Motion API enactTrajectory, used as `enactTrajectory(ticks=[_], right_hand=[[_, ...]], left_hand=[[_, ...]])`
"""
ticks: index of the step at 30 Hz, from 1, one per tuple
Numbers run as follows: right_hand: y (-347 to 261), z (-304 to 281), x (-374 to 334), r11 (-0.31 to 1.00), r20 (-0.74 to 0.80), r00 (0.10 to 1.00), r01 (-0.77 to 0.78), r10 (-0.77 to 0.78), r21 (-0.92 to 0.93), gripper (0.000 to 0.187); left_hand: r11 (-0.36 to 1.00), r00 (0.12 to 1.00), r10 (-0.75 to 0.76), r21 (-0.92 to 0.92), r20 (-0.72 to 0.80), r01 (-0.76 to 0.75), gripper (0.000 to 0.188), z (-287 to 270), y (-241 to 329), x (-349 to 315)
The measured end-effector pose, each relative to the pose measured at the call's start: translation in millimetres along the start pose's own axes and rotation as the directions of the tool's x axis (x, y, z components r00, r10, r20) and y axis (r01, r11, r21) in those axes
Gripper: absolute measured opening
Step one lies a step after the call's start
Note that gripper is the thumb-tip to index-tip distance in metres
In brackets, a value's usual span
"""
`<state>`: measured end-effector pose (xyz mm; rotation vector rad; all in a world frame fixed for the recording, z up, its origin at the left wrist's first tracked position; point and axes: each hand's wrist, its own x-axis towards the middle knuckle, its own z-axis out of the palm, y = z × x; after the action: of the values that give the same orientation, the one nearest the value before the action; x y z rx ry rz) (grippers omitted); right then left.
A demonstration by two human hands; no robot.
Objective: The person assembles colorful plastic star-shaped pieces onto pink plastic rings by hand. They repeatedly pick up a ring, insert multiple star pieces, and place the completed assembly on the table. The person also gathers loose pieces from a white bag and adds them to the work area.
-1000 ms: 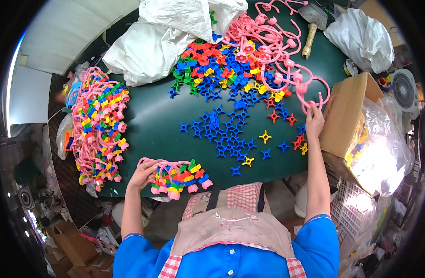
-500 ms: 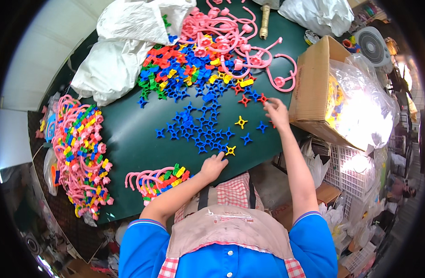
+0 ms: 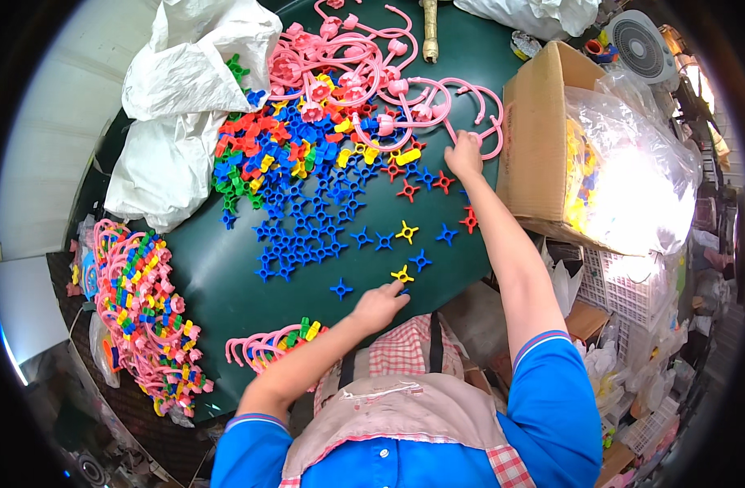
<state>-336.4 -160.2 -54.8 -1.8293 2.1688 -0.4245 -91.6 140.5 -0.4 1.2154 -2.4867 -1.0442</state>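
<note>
Over the right part of the table, my right hand [image 3: 465, 158] is at the pink curved tube [image 3: 500, 124], its fingers closed round the tube's lower part, which they mostly cover. My left hand [image 3: 380, 306] is near the table's front edge, its fingertips pinched at a blue four-armed star piece [image 3: 406, 291] that only partly shows. Just beyond those fingertips lies a yellow star piece [image 3: 402, 274]. A second yellow star [image 3: 407, 232] and a blue star [image 3: 446, 234] lie between the hands. Red star pieces [image 3: 443, 182] lie just below my right hand.
A mixed pile of small coloured pieces [image 3: 262, 146] and pink tubes [image 3: 348, 49] covers the far side beside a white sack [image 3: 165, 163]. Finished-looking pink bundles [image 3: 149, 317] hang over the left edge. A cardboard box [image 3: 531, 138] stands at the right.
My right hand has moved from the red star pieces up to the pink tubes. My left hand stays near the front edge, beside the yellow star. The whole view has shifted a little.
</note>
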Motion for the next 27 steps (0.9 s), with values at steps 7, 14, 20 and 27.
enactTrajectory(ticks=[7,14,20,27], right_hand=[[-21.3,-29.6,20.2,0.999,0.194,0.981,-0.014,0.02,-0.03,0.03],[-71.6,-123.9,12.1,0.865,-0.077,0.983,0.183,-0.167,0.466,0.022],[-55.4,-154.9,-35.6,0.479,-0.167,0.908,0.35,-0.384,0.805,0.024],[-48.1,-147.0,-48.1,0.705,-0.105,0.894,0.411,-0.435,0.579,0.024]], left_hand=[[0.918,0.868,-0.397,-0.107,-0.299,0.383,0.024,-42.2,-63.1,49.6],[0.961,0.945,-0.212,-0.229,-0.251,0.155,0.028,-44.1,-20.6,86.6],[0.98,0.98,-0.182,0.072,-0.075,0.187,0.019,3.7,1.6,122.5],[0.968,0.913,-0.249,-0.048,-0.324,0.247,0.018,-57.0,-27.9,151.1]])
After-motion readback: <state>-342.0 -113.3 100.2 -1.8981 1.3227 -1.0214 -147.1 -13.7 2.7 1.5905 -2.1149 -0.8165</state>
